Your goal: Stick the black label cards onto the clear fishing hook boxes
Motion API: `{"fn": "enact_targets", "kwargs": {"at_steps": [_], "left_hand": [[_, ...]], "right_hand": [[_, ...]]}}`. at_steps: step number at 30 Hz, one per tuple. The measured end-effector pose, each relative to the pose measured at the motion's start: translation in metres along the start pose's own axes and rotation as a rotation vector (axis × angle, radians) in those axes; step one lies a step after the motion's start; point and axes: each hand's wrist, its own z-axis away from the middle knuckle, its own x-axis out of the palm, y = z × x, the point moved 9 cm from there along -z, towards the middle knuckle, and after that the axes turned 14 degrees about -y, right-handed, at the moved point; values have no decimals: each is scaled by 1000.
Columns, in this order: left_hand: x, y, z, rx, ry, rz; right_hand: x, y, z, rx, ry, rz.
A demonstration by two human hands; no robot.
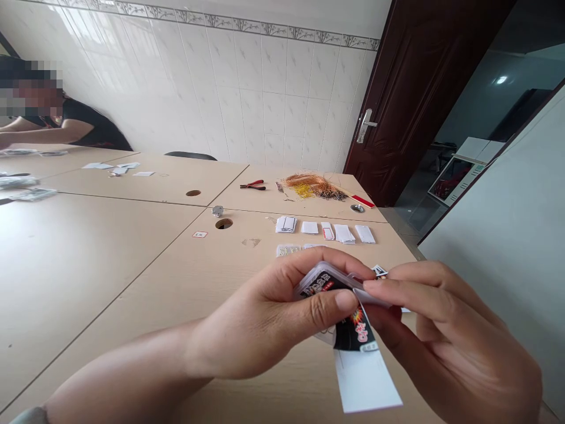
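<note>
My left hand (282, 318) is closed round a clear plastic case (321, 274), its thumb pressing on a black printed card (359, 333) with white and red lettering. A white strip of card (368, 380) hangs down below the black print. Close beside it, my right hand (445, 330) pinches a folded edge of the card at the case's right side. Its fingertips hide part of that fold. Behind the fingers, a small black-and-white printed piece (379, 271) shows.
Stacks of white cards (286, 224) lie in a row beyond my hands. Farther back are red-handled pliers (253, 185) and a bundle of copper-coloured wire (315, 184). The table has a round hole (224, 224). At the far left sits another person (83, 121).
</note>
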Motion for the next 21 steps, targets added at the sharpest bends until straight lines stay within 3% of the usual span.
{"fn": "enact_targets", "kwargs": {"at_steps": [14,21], "left_hand": [[-6,-6,4,-28,51,-43],[-4,-9,4,-24,17,9]], "right_hand": [[0,0,0,16,2,23],[-1,-5,0,-27,15,57]]}}
